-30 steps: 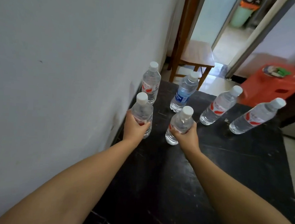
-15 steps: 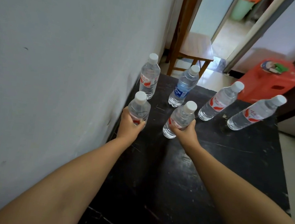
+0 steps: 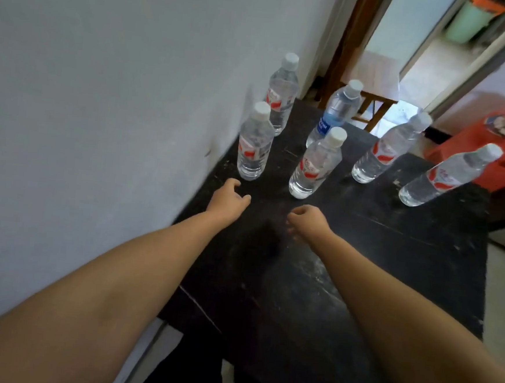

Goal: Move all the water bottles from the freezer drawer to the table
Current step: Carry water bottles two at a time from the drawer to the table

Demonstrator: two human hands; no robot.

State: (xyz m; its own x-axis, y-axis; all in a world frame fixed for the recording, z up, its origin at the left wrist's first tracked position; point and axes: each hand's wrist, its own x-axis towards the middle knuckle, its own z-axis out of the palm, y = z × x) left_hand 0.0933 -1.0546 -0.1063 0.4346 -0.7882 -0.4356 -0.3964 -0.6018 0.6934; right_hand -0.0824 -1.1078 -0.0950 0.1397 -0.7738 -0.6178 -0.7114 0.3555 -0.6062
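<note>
Both hands are empty and hang over the dark surface (image 3: 360, 260). L hand (image 3: 228, 202) has its fingers loosely curled around nothing, thumb apart from the rest, clear of any bottle. R hand (image 3: 308, 219) is the same: fingers curled under, slack, touching nothing that can be seen.

Six water bottles stand upright on the surface, all capped, long axes vertical (the lean outward looks like lens distortion). Just ahead of the L hand, near the wall (image 3: 101, 104), is the near-left bottle (image 3: 254, 144), with a small gap between fingertips and base. Ahead of the R hand and a bit to its left is the near-centre bottle (image 3: 315, 166), also apart from it. Further ahead of the L hand is the far-left bottle (image 3: 281, 100). Beyond the near-centre one is the blue-label bottle (image 3: 334, 113). Off to the R hand's right and ahead are two more red-label bottles (image 3: 382, 153) and (image 3: 445, 176), well apart from either hand.

Judgement: these six count as delivered. The freezer drawer isn't in view, so can't tell if any are left. If more remain, the next move means turning away from the surface with free hands; nothing here needs regripping. Each hand is nearest the bottle straight ahead of it, so a careless swing could tip that one.

Past the surface's far edge are a wooden chair (image 3: 372, 77) and a red stool (image 3: 496, 144).
</note>
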